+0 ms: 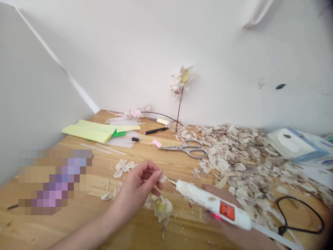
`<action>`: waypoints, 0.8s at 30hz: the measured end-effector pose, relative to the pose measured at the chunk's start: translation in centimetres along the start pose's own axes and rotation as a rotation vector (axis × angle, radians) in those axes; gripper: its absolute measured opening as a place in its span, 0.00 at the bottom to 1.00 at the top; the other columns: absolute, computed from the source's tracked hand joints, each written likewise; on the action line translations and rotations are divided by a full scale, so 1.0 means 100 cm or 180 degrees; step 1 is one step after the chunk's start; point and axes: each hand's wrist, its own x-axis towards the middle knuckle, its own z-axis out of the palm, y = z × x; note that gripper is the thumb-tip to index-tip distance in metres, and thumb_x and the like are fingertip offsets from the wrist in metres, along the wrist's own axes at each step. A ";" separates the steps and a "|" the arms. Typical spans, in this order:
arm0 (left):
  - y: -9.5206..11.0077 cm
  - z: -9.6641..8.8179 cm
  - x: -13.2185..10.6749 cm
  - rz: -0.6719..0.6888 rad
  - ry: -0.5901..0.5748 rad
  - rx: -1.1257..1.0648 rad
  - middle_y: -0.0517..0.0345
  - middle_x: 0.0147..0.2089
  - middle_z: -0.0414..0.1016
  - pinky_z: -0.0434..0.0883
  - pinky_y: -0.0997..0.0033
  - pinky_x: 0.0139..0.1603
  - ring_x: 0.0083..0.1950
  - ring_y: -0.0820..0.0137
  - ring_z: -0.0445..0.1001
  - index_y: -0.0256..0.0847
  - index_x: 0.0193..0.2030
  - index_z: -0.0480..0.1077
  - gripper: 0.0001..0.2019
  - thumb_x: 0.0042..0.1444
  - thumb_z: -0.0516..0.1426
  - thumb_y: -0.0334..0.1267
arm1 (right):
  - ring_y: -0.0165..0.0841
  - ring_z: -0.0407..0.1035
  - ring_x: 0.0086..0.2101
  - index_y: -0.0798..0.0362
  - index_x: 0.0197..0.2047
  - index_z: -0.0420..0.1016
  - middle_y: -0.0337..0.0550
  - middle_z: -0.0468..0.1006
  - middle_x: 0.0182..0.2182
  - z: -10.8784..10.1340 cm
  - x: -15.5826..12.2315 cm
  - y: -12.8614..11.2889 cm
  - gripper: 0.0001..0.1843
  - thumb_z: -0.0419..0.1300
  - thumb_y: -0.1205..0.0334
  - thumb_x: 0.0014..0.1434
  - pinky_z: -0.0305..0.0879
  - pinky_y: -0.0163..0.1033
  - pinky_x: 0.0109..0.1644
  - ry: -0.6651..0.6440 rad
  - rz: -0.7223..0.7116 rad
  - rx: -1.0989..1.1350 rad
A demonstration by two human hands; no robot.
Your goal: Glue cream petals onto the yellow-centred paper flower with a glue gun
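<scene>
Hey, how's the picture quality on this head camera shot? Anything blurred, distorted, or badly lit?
In the head view, soft, even light washes out the white wall; a pixelated mosaic patch hides part of the wooden table at lower left; the right-hand corners darken; wide-angle distortion bends the wall and table lines; the left hand and hot glue gun look fairly sharp.

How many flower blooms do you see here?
4: two on the upright stem, a pink bloom behind, a pale bloom by the glue gun. Others may be hidden.
</scene>
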 end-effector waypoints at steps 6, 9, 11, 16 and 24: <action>0.003 -0.004 0.002 0.0055 0.0076 -0.0019 0.63 0.25 0.69 0.72 0.75 0.25 0.26 0.75 0.71 0.38 0.29 0.65 0.11 0.50 0.58 0.44 | 0.35 0.66 0.28 0.50 0.32 0.63 0.41 0.70 0.30 0.008 0.007 0.028 0.02 0.54 0.62 0.53 0.60 0.38 0.29 -0.0364 0.0244 -0.0899; 0.005 -0.008 0.006 0.0089 0.0191 -0.0019 0.64 0.25 0.69 0.73 0.75 0.25 0.26 0.75 0.71 0.38 0.29 0.65 0.11 0.50 0.58 0.44 | 0.38 0.66 0.35 0.52 0.38 0.64 0.46 0.69 0.37 0.010 0.008 0.044 0.12 0.55 0.70 0.48 0.59 0.39 0.33 -0.0653 0.0318 -0.1204; 0.005 -0.011 0.008 0.0089 0.0224 -0.0045 0.65 0.24 0.68 0.73 0.74 0.24 0.25 0.75 0.71 0.38 0.29 0.65 0.11 0.49 0.59 0.44 | 0.39 0.65 0.38 0.52 0.39 0.64 0.47 0.68 0.39 0.011 0.007 0.049 0.15 0.54 0.72 0.46 0.59 0.40 0.36 -0.0835 0.0352 -0.1265; 0.005 -0.013 0.009 0.0102 0.0186 -0.0016 0.65 0.23 0.68 0.74 0.74 0.24 0.25 0.75 0.70 0.39 0.29 0.66 0.11 0.49 0.59 0.44 | 0.40 0.64 0.41 0.52 0.42 0.64 0.47 0.67 0.41 0.008 0.005 0.051 0.20 0.53 0.74 0.43 0.61 0.43 0.42 -0.1072 0.0316 -0.1099; 0.006 -0.016 0.013 0.0163 0.0190 0.0057 0.64 0.22 0.69 0.73 0.76 0.23 0.25 0.75 0.70 0.38 0.29 0.67 0.10 0.49 0.59 0.43 | 0.43 0.57 0.51 0.53 0.47 0.61 0.49 0.66 0.48 -0.005 0.006 0.031 0.23 0.53 0.75 0.46 0.55 0.51 0.55 -0.0659 0.0143 -0.1020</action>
